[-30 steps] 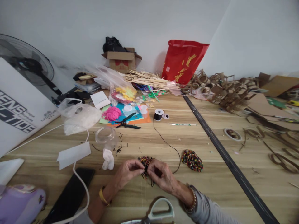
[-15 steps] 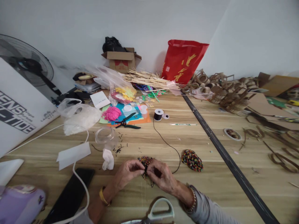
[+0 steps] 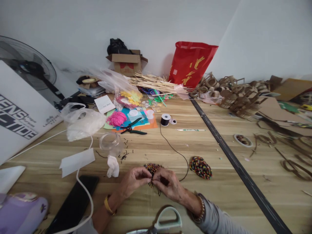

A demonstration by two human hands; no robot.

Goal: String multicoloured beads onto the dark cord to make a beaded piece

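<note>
Both hands meet at the near middle of the wooden table [image 3: 219, 208]. My left hand [image 3: 133, 182] and my right hand [image 3: 168, 185] are closed in pinches on a small piece of multicoloured beadwork [image 3: 151, 168], which peeks out above the fingertips. A thin black cord [image 3: 174, 150] runs from under my right hand up to a black cord spool [image 3: 165, 119]. A second, oval beaded piece [image 3: 200, 167] lies flat just right of my right hand.
Scissors [image 3: 165, 223] lie at the near edge. A black phone [image 3: 73, 204] with a white cable, a clear jar [image 3: 110, 143], crumpled tissue [image 3: 113, 166], pliers [image 3: 133, 128], pink yarn [image 3: 116, 118], a plastic bag [image 3: 81, 122], a red bag [image 3: 191, 63] and cardboard scraps [image 3: 243, 97] crowd the table.
My right hand's fingers have shifted slightly left toward the left hand's pinch on the beadwork. Everything else stays where it was.
</note>
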